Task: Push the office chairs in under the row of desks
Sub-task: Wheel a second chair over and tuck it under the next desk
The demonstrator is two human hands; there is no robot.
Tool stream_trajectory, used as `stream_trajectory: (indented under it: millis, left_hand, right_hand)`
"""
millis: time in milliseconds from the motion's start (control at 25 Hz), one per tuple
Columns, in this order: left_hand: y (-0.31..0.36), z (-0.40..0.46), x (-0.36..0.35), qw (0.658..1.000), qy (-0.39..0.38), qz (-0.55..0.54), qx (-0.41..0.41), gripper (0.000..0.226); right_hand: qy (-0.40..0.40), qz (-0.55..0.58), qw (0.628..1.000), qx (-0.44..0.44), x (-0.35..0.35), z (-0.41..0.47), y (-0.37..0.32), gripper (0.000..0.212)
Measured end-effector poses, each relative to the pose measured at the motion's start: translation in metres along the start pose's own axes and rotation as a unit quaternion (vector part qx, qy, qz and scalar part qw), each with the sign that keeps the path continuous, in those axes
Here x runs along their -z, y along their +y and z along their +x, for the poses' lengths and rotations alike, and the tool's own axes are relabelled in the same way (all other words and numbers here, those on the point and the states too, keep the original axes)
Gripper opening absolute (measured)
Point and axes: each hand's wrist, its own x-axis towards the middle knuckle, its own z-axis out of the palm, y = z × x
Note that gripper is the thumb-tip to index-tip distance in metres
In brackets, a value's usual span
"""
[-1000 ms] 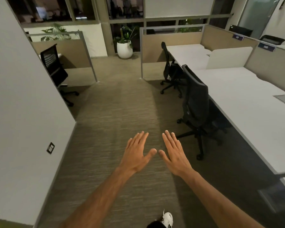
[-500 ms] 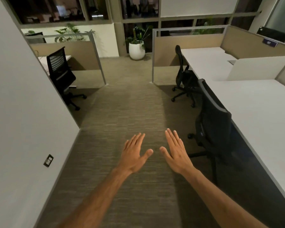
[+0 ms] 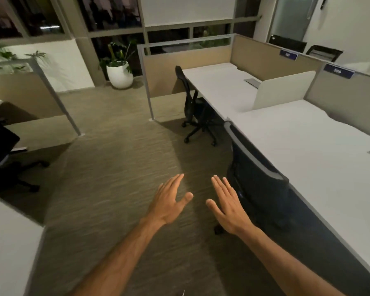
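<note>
A row of white desks [image 3: 303,146] runs along the right. A dark office chair [image 3: 256,184] stands close by, its back against the near desk's edge and its seat tucked under. Farther on, a second black chair [image 3: 192,107] sits at the far desk [image 3: 218,86], seat partly under it. My left hand [image 3: 169,201] and my right hand [image 3: 229,206] are stretched out over the carpet, palms down, fingers straight, holding nothing. My right hand is just left of the near chair's back; whether it touches the chair is not clear.
A carpeted aisle [image 3: 115,167] runs ahead to a white plant pot [image 3: 119,74] by the windows. Tan partitions [image 3: 186,67] close off the far desk. At left stand another black chair [image 3: 0,154], a partition post [image 3: 56,99] and a white wall [image 3: 9,253].
I have walked forward along the aisle. The near chair is now level with my right hand, and the far chair and plant look closer. Both hands stay outstretched and flat.
</note>
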Motion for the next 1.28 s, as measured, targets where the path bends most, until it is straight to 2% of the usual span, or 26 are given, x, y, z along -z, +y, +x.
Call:
stream_trajectory:
  millis: [200,320,480,680,880,1040,1160,1280]
  left_hand:
    - [0.012,0.149,0.002,0.995,-0.059,-0.001,-0.087,0.094]
    - [0.037,0.231,-0.023,0.987,-0.082,0.009,-0.14,0.079]
    - [0.071,0.313,-0.056,0.974,-0.109,0.018,-0.198,0.071]
    - [0.088,0.394,-0.081,0.954,-0.168,0.028,-0.245,0.073]
    - [0.093,0.475,-0.11,0.911,-0.228,0.11,-0.324,0.071]
    - [0.081,0.53,-0.128,0.845,-0.303,0.199,-0.394,0.076]
    - [0.076,0.552,-0.138,0.804,-0.325,0.197,-0.457,0.087]
    - [0.07,0.56,-0.144,0.782,-0.343,0.173,-0.491,0.092]
  right_hand:
    - [0.073,-0.007,0.992,-0.1,0.037,0.058,0.052,0.074]
    - [0.119,0.002,0.982,-0.144,0.061,0.089,0.096,0.078]
    - [0.138,0.029,0.97,-0.196,0.09,0.129,0.149,0.076]
    - [0.129,-0.026,0.957,-0.259,0.101,0.162,0.188,0.075]
    - [0.117,-0.067,0.921,-0.365,0.097,0.175,0.211,0.07]
    - [0.091,-0.109,0.88,-0.453,0.086,0.187,0.209,0.073]
    - [0.091,-0.126,0.844,-0.514,0.088,0.188,0.205,0.085]
    - [0.111,-0.155,0.811,-0.553,0.081,0.176,0.196,0.091]
